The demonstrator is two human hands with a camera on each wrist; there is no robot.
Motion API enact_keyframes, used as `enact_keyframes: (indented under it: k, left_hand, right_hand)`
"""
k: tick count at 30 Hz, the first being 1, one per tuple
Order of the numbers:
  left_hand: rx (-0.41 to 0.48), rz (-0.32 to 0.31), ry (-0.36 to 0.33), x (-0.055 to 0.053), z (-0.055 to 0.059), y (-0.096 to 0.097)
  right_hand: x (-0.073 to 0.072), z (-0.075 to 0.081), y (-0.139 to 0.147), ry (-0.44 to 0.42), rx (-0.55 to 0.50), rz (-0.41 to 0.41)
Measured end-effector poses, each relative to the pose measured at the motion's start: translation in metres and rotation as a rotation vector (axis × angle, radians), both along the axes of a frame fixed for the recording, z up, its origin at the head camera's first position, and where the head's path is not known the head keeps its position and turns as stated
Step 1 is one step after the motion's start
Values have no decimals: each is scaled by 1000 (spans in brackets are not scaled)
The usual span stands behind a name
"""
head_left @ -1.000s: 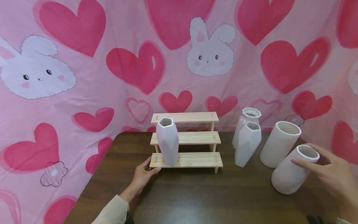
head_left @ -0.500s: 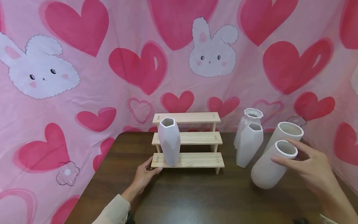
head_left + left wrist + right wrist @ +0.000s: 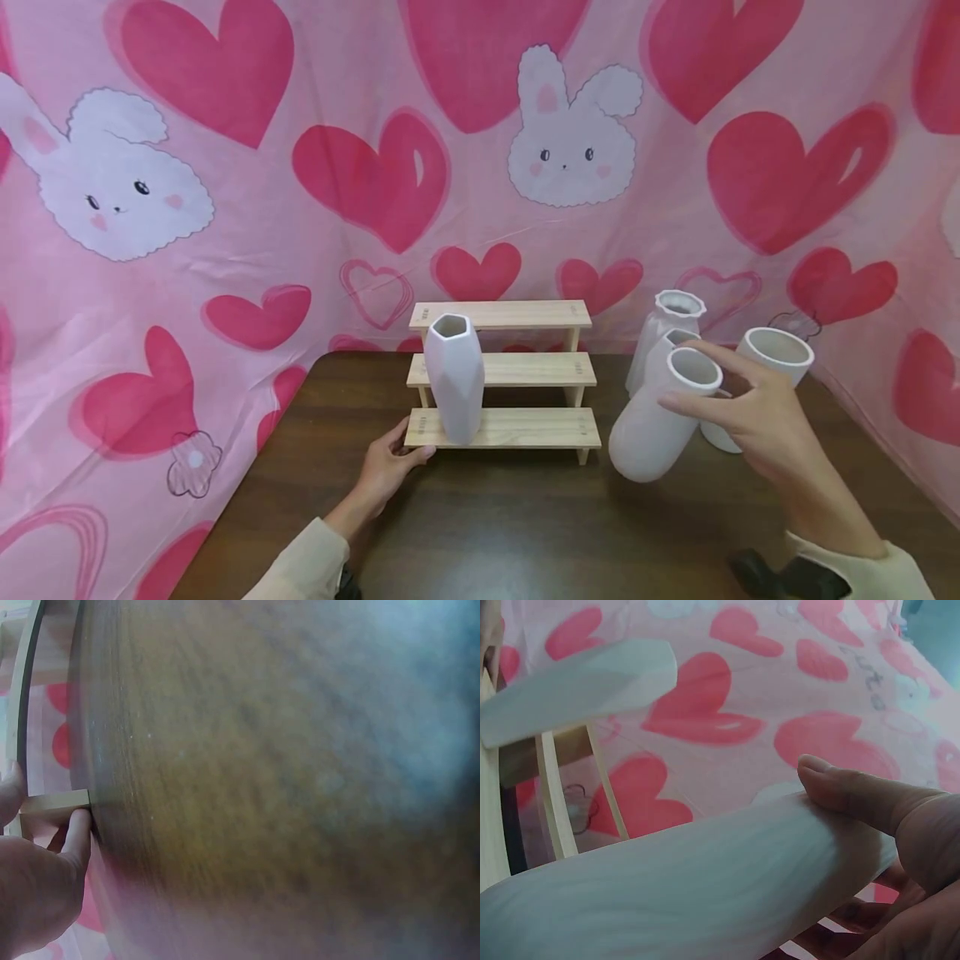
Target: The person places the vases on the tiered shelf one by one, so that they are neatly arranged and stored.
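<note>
Holds smooth white vase (image 3: 652, 429) in right hand (image 3: 757, 417), close to the mouth, with thumb on the near side and fingers curled behind, parted only as far as the vase's width allows. Grips with left hand (image 3: 384, 471) the front left corner of wooden rack (image 3: 540, 427), thumb along the lowest shelf; in the left wrist view, touches a leg with one fingertip.

Judged decisive: position of held vase relative to the lowest shelf. Sits to the right of it, apart from it, with base towards the shelf's bare right part. Slants along its long axis, mouth up and right, base down and left; not upright. Is nearer to right hand by direct hold; well apart from left hand, across the rack.

On the shelf's left part, shows faceted vase (image 3: 455, 383) standing upright.

Cannot tell whether held base touches tabletop (image 3: 480, 525) or hangs just above. Is cut off at that base in the right wrist view. Behind it, mostly hidden: second faceted vase (image 3: 658, 360), and partly fluted-rim vase (image 3: 647, 340). Behind right hand, partly covered: cylindrical vase (image 3: 777, 343). Blurred in the left wrist view: most of tabletop.
</note>
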State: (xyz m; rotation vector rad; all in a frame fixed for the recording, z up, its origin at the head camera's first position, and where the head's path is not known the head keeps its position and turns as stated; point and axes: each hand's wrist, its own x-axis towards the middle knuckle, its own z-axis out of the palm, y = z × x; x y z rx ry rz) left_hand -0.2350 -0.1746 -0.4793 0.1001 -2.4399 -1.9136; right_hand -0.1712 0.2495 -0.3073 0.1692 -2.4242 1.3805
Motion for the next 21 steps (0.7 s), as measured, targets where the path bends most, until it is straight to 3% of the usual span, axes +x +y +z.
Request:
enact_keyframes:
  k: [7,13,21]
  left_hand:
    - [4,-6,4,1,-1,-1]
    - [8,-5,11,0,-2,-2]
    - [-2,-3,8,-1,-1,-2]
  right_hand:
    - [-18,5,-30,-28,59,29]
    - [-39,6,-57,-40,-17,145]
    - [-59,8,-86,-81,-68,158]
